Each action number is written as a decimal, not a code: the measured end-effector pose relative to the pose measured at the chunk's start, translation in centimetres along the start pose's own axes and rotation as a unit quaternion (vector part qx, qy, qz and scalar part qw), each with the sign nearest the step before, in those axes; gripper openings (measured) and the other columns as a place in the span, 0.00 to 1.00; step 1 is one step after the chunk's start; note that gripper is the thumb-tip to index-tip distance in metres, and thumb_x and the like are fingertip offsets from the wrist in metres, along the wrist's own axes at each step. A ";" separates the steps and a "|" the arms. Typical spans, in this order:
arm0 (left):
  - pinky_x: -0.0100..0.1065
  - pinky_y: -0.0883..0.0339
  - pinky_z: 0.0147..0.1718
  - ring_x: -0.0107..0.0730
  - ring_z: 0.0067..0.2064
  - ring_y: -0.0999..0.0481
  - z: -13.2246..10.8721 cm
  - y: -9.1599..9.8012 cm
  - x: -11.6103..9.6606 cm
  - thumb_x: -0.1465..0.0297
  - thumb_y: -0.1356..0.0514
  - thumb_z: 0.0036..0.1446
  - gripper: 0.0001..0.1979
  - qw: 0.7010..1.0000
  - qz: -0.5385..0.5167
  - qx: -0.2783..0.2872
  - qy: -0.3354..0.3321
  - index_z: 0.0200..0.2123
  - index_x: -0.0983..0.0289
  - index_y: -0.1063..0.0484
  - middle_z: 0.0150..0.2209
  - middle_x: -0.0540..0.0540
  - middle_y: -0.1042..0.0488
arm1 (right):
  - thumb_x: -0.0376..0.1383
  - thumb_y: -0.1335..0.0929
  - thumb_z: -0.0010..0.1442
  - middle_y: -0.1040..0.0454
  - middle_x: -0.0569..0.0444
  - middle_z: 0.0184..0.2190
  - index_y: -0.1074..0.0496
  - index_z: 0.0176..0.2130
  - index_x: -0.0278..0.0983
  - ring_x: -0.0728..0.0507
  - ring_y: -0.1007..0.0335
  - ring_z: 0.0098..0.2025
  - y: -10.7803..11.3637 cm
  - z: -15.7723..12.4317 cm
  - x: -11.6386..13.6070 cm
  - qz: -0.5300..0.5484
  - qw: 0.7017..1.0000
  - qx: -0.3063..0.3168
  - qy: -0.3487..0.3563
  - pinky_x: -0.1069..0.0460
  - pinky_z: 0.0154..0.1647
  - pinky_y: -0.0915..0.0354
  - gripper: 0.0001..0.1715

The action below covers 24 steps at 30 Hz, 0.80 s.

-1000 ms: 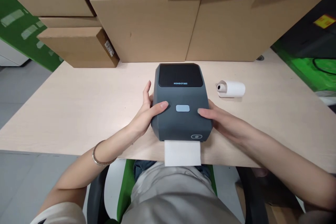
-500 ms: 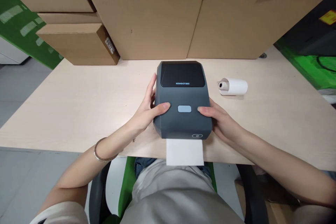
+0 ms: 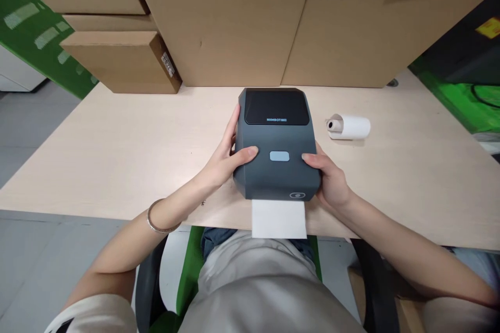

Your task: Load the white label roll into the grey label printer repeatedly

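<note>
Your left hand [image 3: 227,162] and right hand [image 3: 331,177] clasp the boxy dark-grey plastic printer [image 3: 279,177] (rectangular white paper [image 3: 279,219] protrudes from its front) over the pale worktop [image 3: 109,156]; brown cardboard boxes [image 3: 228,36] behind hide their interiors.

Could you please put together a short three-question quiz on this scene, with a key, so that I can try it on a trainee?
1. Multiple choice: what lies on the table to the right of the printer?
A) a mug
B) a white roll
C) a pair of scissors

2. True or false: only the right hand is touching the printer.

3. Fill in the gap: a piece of white ____ sticks out from the printer's near end.

Key:
1. B
2. False; the left hand and the right hand both hold it, one at each side.
3. paper
</note>
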<state>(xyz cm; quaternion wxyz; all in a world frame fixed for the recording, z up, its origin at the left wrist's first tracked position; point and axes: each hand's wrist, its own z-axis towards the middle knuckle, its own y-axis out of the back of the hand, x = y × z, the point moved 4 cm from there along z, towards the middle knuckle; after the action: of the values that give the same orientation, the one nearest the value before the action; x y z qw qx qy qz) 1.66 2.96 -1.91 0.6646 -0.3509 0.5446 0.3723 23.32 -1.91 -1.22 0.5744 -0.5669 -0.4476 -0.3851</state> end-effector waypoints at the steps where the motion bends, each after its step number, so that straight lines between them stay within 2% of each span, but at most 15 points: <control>1: 0.56 0.42 0.77 0.58 0.81 0.47 0.0 0.0 0.0 0.50 0.32 0.66 0.53 1.000 0.002 -0.003 -0.002 0.81 0.38 0.64 0.83 0.46 0.56 | 0.45 0.26 0.60 0.22 0.55 0.65 0.29 0.65 0.47 0.31 0.30 0.71 0.0 0.1 -0.2 0.003 1.000 0.000 0.004 0.34 0.76 0.35 0.36; 7: 0.54 0.45 0.78 0.57 0.83 0.53 0.1 -0.2 -0.2 0.48 0.33 0.66 0.52 0.999 0.030 -0.008 -0.022 0.81 0.42 0.62 0.84 0.47 0.59 | 0.48 0.30 0.63 0.26 0.53 0.69 0.33 0.69 0.46 0.30 0.29 0.70 0.4 0.2 -1.1 -0.027 0.999 0.010 0.036 0.32 0.73 0.32 0.38; 10: 0.54 0.45 0.79 0.55 0.83 0.51 -0.1 -0.2 0.0 0.47 0.37 0.70 0.48 0.997 0.070 -0.015 -0.043 0.81 0.43 0.62 0.83 0.50 0.55 | 0.54 0.34 0.70 0.30 0.52 0.72 0.37 0.73 0.48 0.31 0.32 0.73 1.4 -0.3 -1.4 -0.116 0.993 0.012 0.031 0.32 0.73 0.32 0.38; 12: 0.57 0.50 0.80 0.55 0.83 0.52 -0.4 0.1 -0.3 0.49 0.41 0.73 0.42 0.986 0.138 -0.039 -0.088 0.81 0.43 0.57 0.83 0.52 0.52 | 0.55 0.35 0.73 0.36 0.52 0.77 0.41 0.76 0.50 0.32 0.38 0.77 2.4 -0.4 -0.8 -0.213 0.975 0.005 0.067 0.32 0.76 0.35 0.39; 14: 0.62 0.55 0.80 0.56 0.83 0.54 -0.7 0.1 -1.4 0.49 0.44 0.74 0.35 0.954 0.224 -0.058 -0.190 0.79 0.44 0.48 0.82 0.53 0.50 | 0.54 0.34 0.73 0.43 0.53 0.80 0.44 0.78 0.52 0.32 0.46 0.80 2.9 -0.2 0.7 -0.328 0.925 0.004 0.193 0.31 0.80 0.42 0.41; 15: 0.64 0.56 0.80 0.57 0.83 0.53 -0.9 0.0 -2.0 0.49 0.46 0.75 0.32 0.930 0.266 -0.052 -0.250 0.77 0.45 0.44 0.82 0.54 0.49 | 0.55 0.34 0.73 0.44 0.53 0.80 0.44 0.78 0.53 0.31 0.48 0.81 2.8 -0.1 1.6 -0.378 0.881 0.015 0.284 0.30 0.81 0.45 0.41; 17: 0.67 0.56 0.79 0.59 0.82 0.49 -1.1 -0.5 -3.0 0.48 0.49 0.75 0.29 0.877 0.333 -0.004 -0.346 0.74 0.48 0.36 0.80 0.57 0.44 | 0.54 0.35 0.72 0.40 0.53 0.78 0.40 0.76 0.52 0.31 0.44 0.80 2.3 0.3 3.0 -0.429 0.779 0.072 0.452 0.29 0.80 0.45 0.38; 18: 0.67 0.56 0.78 0.60 0.81 0.46 -1.0 -0.6 -3.3 0.48 0.50 0.75 0.29 0.856 0.356 0.027 -0.374 0.72 0.50 0.34 0.79 0.58 0.42 | 0.53 0.36 0.73 0.36 0.52 0.76 0.37 0.75 0.51 0.31 0.40 0.78 2.0 0.5 3.4 -0.433 0.736 0.109 0.509 0.29 0.78 0.42 0.37; 19: 0.67 0.56 0.78 0.59 0.80 0.43 -0.9 -0.7 -3.5 0.49 0.50 0.75 0.29 0.839 0.374 0.055 -0.392 0.72 0.51 0.33 0.78 0.60 0.39 | 0.52 0.37 0.73 0.33 0.50 0.74 0.36 0.74 0.49 0.32 0.35 0.75 1.8 0.8 3.6 -0.429 0.706 0.144 0.545 0.30 0.76 0.38 0.35; 21: 0.67 0.57 0.79 0.59 0.79 0.39 -0.8 -0.6 -3.6 0.49 0.49 0.75 0.30 0.817 0.393 0.089 -0.413 0.71 0.54 0.32 0.76 0.63 0.36 | 0.49 0.39 0.74 0.28 0.47 0.70 0.34 0.73 0.46 0.34 0.28 0.70 1.4 1.5 3.8 -0.421 0.680 0.196 0.568 0.32 0.74 0.34 0.33; 24: 0.67 0.60 0.79 0.58 0.78 0.37 -0.7 -0.3 -3.3 0.47 0.48 0.74 0.32 0.800 0.409 0.104 -0.426 0.72 0.54 0.32 0.76 0.63 0.36 | 0.50 0.41 0.75 0.25 0.47 0.66 0.30 0.70 0.45 0.35 0.23 0.64 1.2 1.8 3.7 -0.429 0.672 0.206 0.568 0.33 0.75 0.35 0.32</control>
<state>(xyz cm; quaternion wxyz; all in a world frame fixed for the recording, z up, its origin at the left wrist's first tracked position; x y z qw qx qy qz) 1.18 1.86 1.21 0.6478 0.1698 0.3354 0.6626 25.44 0.20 1.87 0.5916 0.1481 -0.2970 -0.7347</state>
